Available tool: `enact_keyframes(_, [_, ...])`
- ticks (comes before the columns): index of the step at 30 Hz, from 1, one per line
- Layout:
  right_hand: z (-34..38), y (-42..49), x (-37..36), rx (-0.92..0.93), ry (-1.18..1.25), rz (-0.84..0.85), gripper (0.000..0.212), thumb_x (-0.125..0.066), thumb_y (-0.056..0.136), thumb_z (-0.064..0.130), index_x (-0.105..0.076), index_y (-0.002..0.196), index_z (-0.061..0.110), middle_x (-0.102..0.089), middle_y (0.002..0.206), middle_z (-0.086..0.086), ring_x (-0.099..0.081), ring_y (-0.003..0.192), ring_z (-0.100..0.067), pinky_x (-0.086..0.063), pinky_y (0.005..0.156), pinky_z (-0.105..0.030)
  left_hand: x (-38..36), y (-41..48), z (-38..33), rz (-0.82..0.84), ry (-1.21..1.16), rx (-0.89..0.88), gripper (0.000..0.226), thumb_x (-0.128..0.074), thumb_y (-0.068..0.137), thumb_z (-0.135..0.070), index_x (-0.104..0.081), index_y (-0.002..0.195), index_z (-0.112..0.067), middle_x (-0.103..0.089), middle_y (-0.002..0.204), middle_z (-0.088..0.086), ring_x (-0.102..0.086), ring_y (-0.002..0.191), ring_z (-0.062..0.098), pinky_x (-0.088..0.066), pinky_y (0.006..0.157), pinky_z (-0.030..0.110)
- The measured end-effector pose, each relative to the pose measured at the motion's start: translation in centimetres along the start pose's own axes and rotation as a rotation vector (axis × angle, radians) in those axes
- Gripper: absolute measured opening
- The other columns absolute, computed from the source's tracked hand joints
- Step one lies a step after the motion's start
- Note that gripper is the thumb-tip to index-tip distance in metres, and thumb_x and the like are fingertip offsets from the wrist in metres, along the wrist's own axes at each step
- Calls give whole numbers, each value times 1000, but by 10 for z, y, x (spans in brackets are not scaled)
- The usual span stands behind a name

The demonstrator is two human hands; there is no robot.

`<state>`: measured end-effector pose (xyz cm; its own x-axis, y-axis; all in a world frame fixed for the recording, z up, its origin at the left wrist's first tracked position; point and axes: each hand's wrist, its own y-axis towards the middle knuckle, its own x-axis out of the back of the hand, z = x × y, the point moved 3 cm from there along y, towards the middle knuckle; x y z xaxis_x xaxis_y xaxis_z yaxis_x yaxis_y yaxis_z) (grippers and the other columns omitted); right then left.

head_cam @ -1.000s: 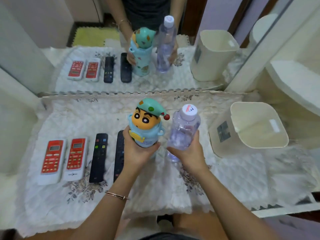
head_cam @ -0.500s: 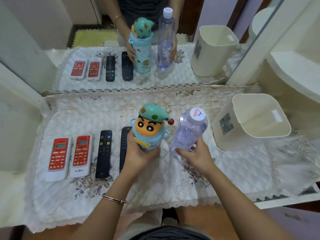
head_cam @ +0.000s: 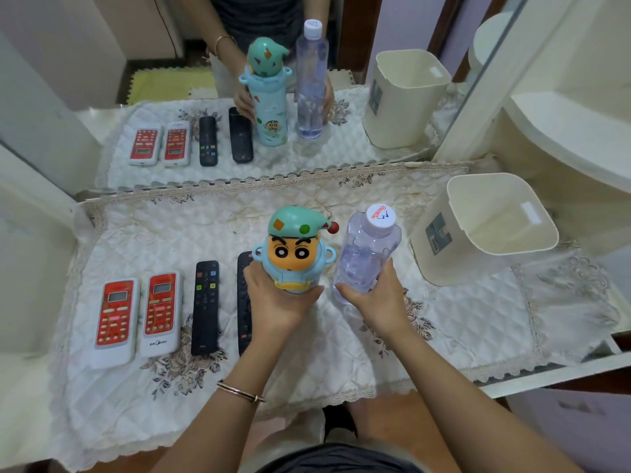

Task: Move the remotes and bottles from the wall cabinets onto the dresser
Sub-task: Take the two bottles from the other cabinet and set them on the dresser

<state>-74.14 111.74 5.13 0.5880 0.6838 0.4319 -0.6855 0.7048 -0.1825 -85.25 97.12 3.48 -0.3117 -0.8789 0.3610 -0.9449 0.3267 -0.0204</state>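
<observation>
My left hand point(head_cam: 277, 300) grips a light-blue cartoon bottle point(head_cam: 296, 254) with a green cap, standing on the quilted white dresser cloth point(head_cam: 471, 319). My right hand point(head_cam: 377, 298) holds a clear plastic water bottle point(head_cam: 367, 254) with a white cap, upright just right of the cartoon bottle. On the cloth to the left lie two red remotes point(head_cam: 116, 317) point(head_cam: 160, 312) and two black remotes point(head_cam: 205, 307) point(head_cam: 244, 302); the right black one is partly hidden by my left hand.
A cream plastic bin point(head_cam: 485, 230) stands at the right of the dresser. A mirror point(head_cam: 102, 80) behind the dresser repeats the whole scene. A white rounded shelf point(head_cam: 563, 131) juts out at the far right.
Both bottles have come down and stand lower on the cloth; my view has shifted slightly. The remotes have not moved.
</observation>
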Motion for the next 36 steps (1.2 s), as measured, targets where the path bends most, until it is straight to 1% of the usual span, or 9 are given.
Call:
enact_keyframes(4, [-3,1,-2,-22,-3,-15,62,-80,63,29,-48,116,21,-59,115,-5,-59,103,-19,-50,88,-33,0,1,6,12,5,-3,53,-87,45,-37,-60,77,-4,-65,82,18,-68,75,28,-57,56,39])
enact_keyframes(8, [-4,-1,-2,-23,18,13,65,-80,65,25,-47,119,19,-59,116,-6,-59,102,-16,-51,86,-31,2,7,18,45,12,10,75,-86,43,-55,-60,95,-8,-62,96,23,-65,89,33,-58,69,40])
enact_keyframes(16, [-6,-10,-1,-12,78,57,57,-76,72,11,-43,113,31,-55,118,-3,-55,109,-19,-50,92,-37,0,-4,28,78,-74,33,77,-88,50,-36,-51,114,-14,-59,112,15,-62,103,32,-56,80,48])
enact_keyframes(19, [-16,-21,2,-75,61,20,62,-71,76,5,-41,130,15,-51,116,3,-53,112,-19,-50,92,-37,3,-6,22,102,-120,-36,72,-86,55,-18,-50,117,-23,-58,117,14,-61,107,27,-56,83,47])
enact_keyframes(22, [-31,-45,18,-163,5,-67,58,-67,82,6,-42,134,11,-51,110,1,-57,98,-16,-47,80,-7,12,-25,13,97,-140,-49,67,-77,59,-19,-45,109,-51,-60,109,-7,-61,98,10,-55,83,32])
enact_keyframes(25, [-51,-78,42,-209,11,-179,45,-63,86,9,-50,129,10,-56,102,2,-55,90,-11,-41,70,-1,14,-58,14,82,8,66,60,-62,64,-35,-44,119,-22,-53,109,11,-54,94,24,-50,81,38])
enact_keyframes(29, [-86,-132,82,-300,41,-337,28,-62,87,9,-62,114,5,-62,93,-1,-60,79,2,-41,65,5,-8,-103,9,342,87,35,17,-57,83,-8,-54,99,-16,-57,86,3,-57,75,8,-42,63,8])
enact_keyframes(31, [-105,-168,103,-361,82,-391,24,-62,86,7,-63,109,6,-62,88,-1,-58,72,1,-39,64,7,-29,-125,9,546,103,53,23,-53,86,1,-52,99,-18,-56,83,-2,-56,64,-3,-42,58,3])
enact_keyframes(36, [-170,-284,139,-624,197,-314,18,-55,90,3,-55,106,10,-54,84,-3,-52,73,-13,-39,53,2,-81,-200,16,1102,470,1,22,-55,90,-15,-51,111,-19,-58,95,-6,-55,86,6,-40,65,-1])
